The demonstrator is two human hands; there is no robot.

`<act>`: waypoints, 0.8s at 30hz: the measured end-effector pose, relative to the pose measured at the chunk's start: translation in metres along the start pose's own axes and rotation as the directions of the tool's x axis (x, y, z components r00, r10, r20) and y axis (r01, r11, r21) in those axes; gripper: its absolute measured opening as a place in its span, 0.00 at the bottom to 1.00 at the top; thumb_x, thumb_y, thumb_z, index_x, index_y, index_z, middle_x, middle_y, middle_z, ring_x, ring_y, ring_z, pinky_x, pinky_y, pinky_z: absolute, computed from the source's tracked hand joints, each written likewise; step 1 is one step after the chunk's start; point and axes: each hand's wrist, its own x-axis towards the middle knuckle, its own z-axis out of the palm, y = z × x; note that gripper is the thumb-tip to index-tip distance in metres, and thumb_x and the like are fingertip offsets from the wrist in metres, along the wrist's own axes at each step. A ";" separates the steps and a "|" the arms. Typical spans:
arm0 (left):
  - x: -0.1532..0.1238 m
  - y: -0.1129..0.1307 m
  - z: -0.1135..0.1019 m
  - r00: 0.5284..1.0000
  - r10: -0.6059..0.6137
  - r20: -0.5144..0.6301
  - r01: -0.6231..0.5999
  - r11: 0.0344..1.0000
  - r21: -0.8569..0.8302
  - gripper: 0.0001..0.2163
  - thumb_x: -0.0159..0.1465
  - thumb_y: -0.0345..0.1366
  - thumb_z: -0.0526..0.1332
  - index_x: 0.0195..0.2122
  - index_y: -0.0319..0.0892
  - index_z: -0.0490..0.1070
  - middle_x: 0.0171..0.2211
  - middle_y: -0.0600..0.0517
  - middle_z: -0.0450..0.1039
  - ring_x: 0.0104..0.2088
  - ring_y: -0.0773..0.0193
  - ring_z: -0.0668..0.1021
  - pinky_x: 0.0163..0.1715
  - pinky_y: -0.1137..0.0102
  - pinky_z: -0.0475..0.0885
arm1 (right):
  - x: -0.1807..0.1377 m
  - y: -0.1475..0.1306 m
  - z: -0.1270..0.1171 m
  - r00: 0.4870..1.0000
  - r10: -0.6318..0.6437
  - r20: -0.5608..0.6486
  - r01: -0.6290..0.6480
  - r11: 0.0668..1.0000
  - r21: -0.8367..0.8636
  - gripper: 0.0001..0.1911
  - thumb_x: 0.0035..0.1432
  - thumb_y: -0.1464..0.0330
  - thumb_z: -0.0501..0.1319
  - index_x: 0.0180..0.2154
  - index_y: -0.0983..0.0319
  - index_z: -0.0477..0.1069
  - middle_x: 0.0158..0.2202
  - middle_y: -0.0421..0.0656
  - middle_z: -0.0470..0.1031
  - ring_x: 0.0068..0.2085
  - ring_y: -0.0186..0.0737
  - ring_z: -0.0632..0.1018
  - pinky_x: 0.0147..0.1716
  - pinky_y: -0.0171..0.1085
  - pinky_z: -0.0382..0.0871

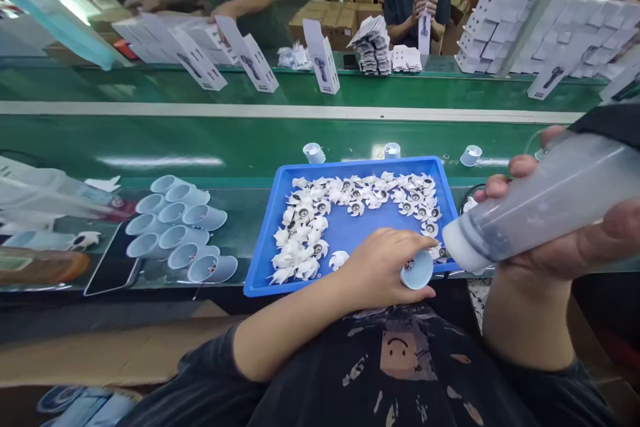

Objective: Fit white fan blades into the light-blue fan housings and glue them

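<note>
My left hand [376, 268] is closed around a small light-blue cup-shaped housing [416, 272]. The open end of the housing faces up toward me, and small parts show dimly inside it. A large translucent bottle [560, 197] with a white end is gripped in my right hand [543, 265]. It is tilted, its white end low and close to the right of the housing, apart from it. Just beyond my left hand lies a blue tray [357, 232] holding many white fan impellers [303, 213] with dark hubs, mostly along its left, far and right sides.
Several light-blue housings [195, 217] stand in a group at left, by a dark flat device [116, 260]. More housings [313, 153] sit on the green conveyor [200, 140]. Across it, two people work among white boxes [325, 63]. A brown bottle [45, 265] lies far left.
</note>
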 end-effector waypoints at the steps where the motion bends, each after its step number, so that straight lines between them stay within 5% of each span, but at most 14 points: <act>1: 0.002 0.002 0.001 0.999 0.022 -0.031 -0.022 1.000 0.012 0.24 0.55 0.45 0.70 0.50 0.42 0.67 0.43 0.48 0.77 0.44 0.54 0.78 0.45 0.60 0.71 | 0.002 -0.003 0.006 0.999 0.001 0.052 0.001 1.000 -0.024 0.44 0.56 0.36 0.44 0.63 0.57 0.52 0.41 0.50 0.66 0.34 0.48 0.75 0.36 0.50 0.76; 6: 0.006 0.007 0.000 0.988 0.039 -0.149 -0.036 0.999 0.021 0.15 0.56 0.46 0.68 0.38 0.41 0.70 0.35 0.49 0.77 0.38 0.56 0.78 0.38 0.63 0.69 | 0.007 -0.008 0.015 0.972 0.047 0.230 -0.034 0.998 -0.062 0.49 0.53 0.31 0.45 0.65 0.55 0.47 0.40 0.48 0.65 0.35 0.49 0.75 0.33 0.47 0.75; 11: 0.010 0.005 -0.001 0.987 0.056 -0.152 -0.065 0.996 -0.056 0.15 0.55 0.46 0.69 0.35 0.42 0.69 0.34 0.50 0.77 0.37 0.57 0.78 0.35 0.64 0.68 | 0.003 -0.005 0.023 0.985 0.002 0.175 -0.005 1.000 0.018 0.43 0.53 0.32 0.49 0.60 0.52 0.57 0.37 0.46 0.64 0.31 0.47 0.74 0.32 0.48 0.74; 19: 0.012 0.003 0.001 0.992 0.039 -0.123 -0.050 0.995 -0.085 0.15 0.55 0.46 0.68 0.34 0.43 0.69 0.34 0.52 0.76 0.38 0.59 0.78 0.36 0.64 0.68 | 0.004 -0.010 0.029 0.991 0.125 0.044 -0.117 0.982 -0.149 0.44 0.48 0.27 0.45 0.57 0.46 0.58 0.35 0.44 0.65 0.30 0.47 0.72 0.32 0.49 0.71; 24: 0.011 0.007 -0.001 0.996 0.001 -0.090 -0.012 0.992 -0.123 0.16 0.54 0.47 0.70 0.35 0.42 0.69 0.34 0.50 0.77 0.38 0.56 0.78 0.36 0.65 0.67 | 0.006 -0.002 0.021 0.979 0.028 0.204 -0.048 0.994 0.098 0.38 0.48 0.35 0.61 0.54 0.49 0.65 0.37 0.45 0.67 0.32 0.46 0.75 0.32 0.47 0.75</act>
